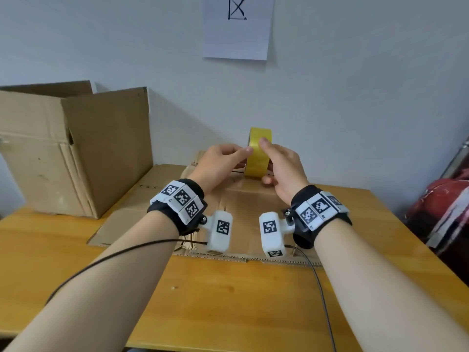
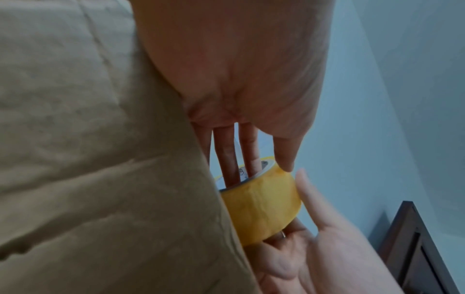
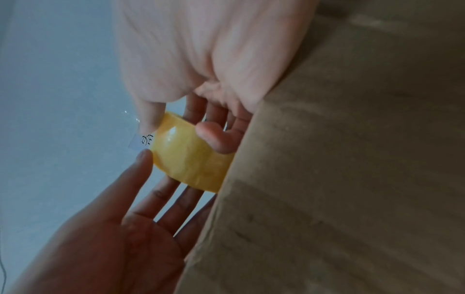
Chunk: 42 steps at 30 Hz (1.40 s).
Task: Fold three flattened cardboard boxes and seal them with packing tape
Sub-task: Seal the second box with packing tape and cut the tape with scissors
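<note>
A yellow packing tape roll point(image 1: 257, 156) stands on edge at the far end of a flattened cardboard box point(image 1: 241, 207). My left hand point(image 1: 223, 158) holds the tape roll point(image 2: 261, 206) with straight fingers point(image 2: 227, 159) in its core and the thumb on its outer face. My right hand point(image 1: 281, 166) grips the roll from the right, thumb on top. In the right wrist view that thumb presses by a lettered tape tab point(image 3: 143, 141) on the roll point(image 3: 188, 157), and one fingertip point(image 3: 216, 137) curls round its rim.
An erected brown cardboard box point(image 1: 76, 148) stands open at the back left of the wooden table point(image 1: 228, 301). A red object point(image 1: 444, 212) lies off the table's right edge. The wall is close behind, with a paper sheet point(image 1: 237, 26) on it.
</note>
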Each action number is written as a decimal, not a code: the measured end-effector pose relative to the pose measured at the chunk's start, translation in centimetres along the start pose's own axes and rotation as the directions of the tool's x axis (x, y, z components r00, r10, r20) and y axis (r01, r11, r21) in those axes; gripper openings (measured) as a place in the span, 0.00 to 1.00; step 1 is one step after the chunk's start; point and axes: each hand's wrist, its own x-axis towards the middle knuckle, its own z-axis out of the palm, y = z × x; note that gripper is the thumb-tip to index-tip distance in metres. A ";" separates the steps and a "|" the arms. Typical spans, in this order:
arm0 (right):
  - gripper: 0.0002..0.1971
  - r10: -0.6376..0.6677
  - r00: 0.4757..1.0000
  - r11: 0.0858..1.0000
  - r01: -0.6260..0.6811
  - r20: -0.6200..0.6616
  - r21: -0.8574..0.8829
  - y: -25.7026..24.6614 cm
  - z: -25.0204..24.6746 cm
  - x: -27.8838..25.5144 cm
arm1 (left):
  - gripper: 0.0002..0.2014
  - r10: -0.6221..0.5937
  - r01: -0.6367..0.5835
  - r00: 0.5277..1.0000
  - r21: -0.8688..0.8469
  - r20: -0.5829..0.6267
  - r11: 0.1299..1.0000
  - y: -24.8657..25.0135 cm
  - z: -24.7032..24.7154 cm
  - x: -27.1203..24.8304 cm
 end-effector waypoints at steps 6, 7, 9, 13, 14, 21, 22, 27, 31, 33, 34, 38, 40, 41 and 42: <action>0.17 0.027 0.999 0.998 -0.028 0.028 0.048 -0.2 -0.2 -0.1 | 0.15 0.019 -0.020 0.999 0.025 0.027 0.999 0.1 -0.1 -0.2; 0.16 0.016 0.999 0.998 -0.019 0.038 0.058 -0.1 -0.2 -0.1 | 0.14 0.023 -0.024 0.999 0.011 0.031 1.000 0.1 -0.1 -0.2; 0.13 -0.001 0.998 0.996 -0.005 0.066 0.092 0.0 -0.3 -0.1 | 0.13 0.027 -0.026 0.999 -0.031 0.040 0.999 0.1 -0.2 -0.2; 0.10 -0.038 0.990 0.985 0.014 0.133 0.172 0.2 -0.7 -0.1 | 0.11 0.017 -0.013 0.999 -0.091 0.042 0.996 -0.2 -0.3 0.0; 0.09 -0.051 0.988 0.984 0.025 0.146 0.176 0.3 -0.8 -0.1 | 0.11 0.016 -0.013 0.999 -0.090 0.042 0.996 -0.1 -0.2 0.1; 0.07 -0.072 0.986 0.987 0.048 0.150 0.156 0.3 -0.7 -0.2 | 0.19 -0.013 0.015 1.000 -0.052 0.026 0.999 -0.2 -0.1 0.5; 0.09 -0.048 0.991 0.986 0.027 0.122 0.167 0.2 -0.7 -0.1 | 0.19 -0.017 0.018 1.000 -0.043 0.025 0.999 -0.2 -0.1 0.5; 0.12 -0.040 0.992 0.980 0.016 0.118 0.199 0.7 -1.0 0.4 | 0.18 -0.019 0.021 0.999 -0.062 0.030 0.998 0.0 -0.2 0.3; 0.11 -0.112 0.982 0.972 0.076 0.153 0.222 0.6 -1.0 0.3 | 0.14 -0.001 0.002 1.000 -0.064 0.013 0.998 -0.1 -0.2 0.1; 0.12 -0.128 0.978 0.974 0.092 0.164 0.208 0.6 -1.0 0.3 | 0.12 -0.004 0.005 1.000 -0.052 0.022 0.999 -0.1 -0.1 0.1; 0.12 -0.122 0.979 0.975 0.088 0.160 0.206 0.7 -1.0 0.4 | 0.12 -0.003 0.004 1.000 -0.040 0.028 0.999 0.0 0.0 0.0; 0.15 -0.105 0.981 0.987 0.083 0.162 0.138 0.8 -0.9 0.6 | 0.12 -0.004 0.003 1.000 0.013 0.014 1.000 -0.1 0.0 -0.1; 0.18 -0.112 0.977 0.990 0.093 0.180 0.111 0.8 -1.0 0.6 | 0.12 -0.002 0.002 1.000 0.029 0.008 1.000 -0.1 0.0 -0.1; 0.20 -0.118 0.976 0.990 0.101 0.182 0.102 0.7 -1.0 0.6 | 0.12 -0.005 0.005 1.000 0.033 0.004 0.999 -0.1 0.1 -0.1; 0.20 -0.120 0.977 0.990 0.104 0.174 0.098 0.7 -0.9 0.6 | 0.12 -0.011 0.011 1.000 0.034 0.004 0.999 -0.1 0.1 -0.1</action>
